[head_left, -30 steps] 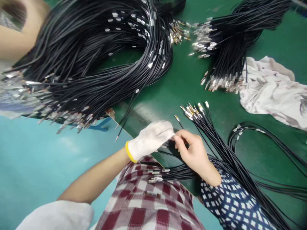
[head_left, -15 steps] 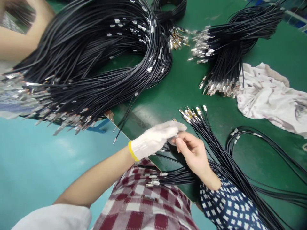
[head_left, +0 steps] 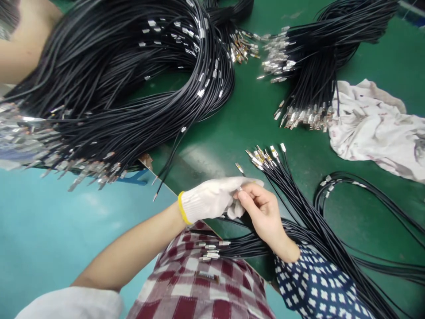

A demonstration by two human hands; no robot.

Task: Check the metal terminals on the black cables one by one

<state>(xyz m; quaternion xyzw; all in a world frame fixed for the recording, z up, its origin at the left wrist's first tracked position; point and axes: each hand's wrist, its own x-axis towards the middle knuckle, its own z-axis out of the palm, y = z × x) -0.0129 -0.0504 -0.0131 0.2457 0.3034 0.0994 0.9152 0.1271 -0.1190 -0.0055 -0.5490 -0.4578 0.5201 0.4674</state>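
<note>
My left hand (head_left: 219, 195), in a white knit glove with a yellow cuff, is curled in front of me, its thumb and lower fingers folded under. My bare right hand (head_left: 264, 210) meets it, thumb and forefinger pinching a small silver cable connector (head_left: 240, 189) against the glove. What the gloved fingers hold is hidden. Below the hands lies a bundle of black cables (head_left: 245, 247), its silver ends at my checked apron (head_left: 186, 292). Just beyond the hands one loose connector (head_left: 239, 168) sticks up, beside a bundle of cable ends (head_left: 265, 158).
A big coil of black cables (head_left: 212, 95) fills the left of the green table (head_left: 209, 146). More bundled cables (head_left: 305, 95) lie at the back right, beside a crumpled white cloth (head_left: 375, 126). A looped cable group (head_left: 352, 179) rests at right. Another person's arm (head_left: 26, 48) is at upper left.
Both hands stay together, with the gloved fingers shifting slightly and more of them showing below. The loose connector beyond them is now more exposed. The view has moved slightly.
</note>
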